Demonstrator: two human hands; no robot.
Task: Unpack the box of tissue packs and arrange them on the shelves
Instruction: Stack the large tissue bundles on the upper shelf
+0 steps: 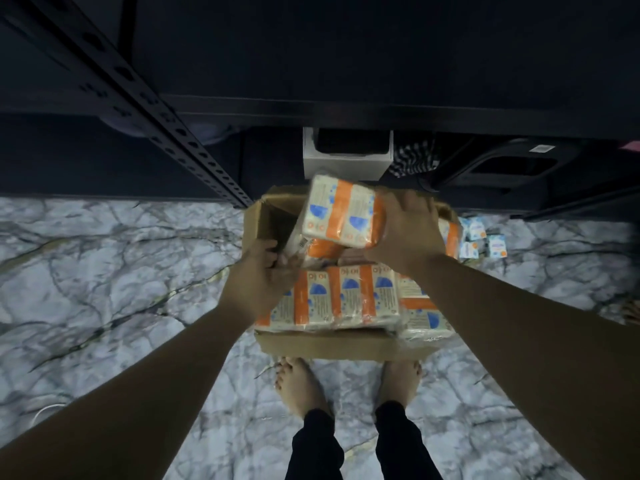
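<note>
An open cardboard box (332, 348) stands on the marble floor in front of my bare feet, filled with several white, orange and blue tissue packs (360, 296). My right hand (405, 233) grips one tissue pack (343, 213) by its right end and holds it above the box's far side. My left hand (259, 275) reaches into the left part of the box, its fingers closed around the edge of another pack (294, 240) standing on end. A dark metal shelf (346, 112) runs across the view just beyond the box.
A perforated black shelf upright (145, 102) slants down to the floor left of the box. Under the shelf sit a white box (346, 157) and a black bin (502, 171). A few small blue-white packs (481, 239) lie on the floor at right.
</note>
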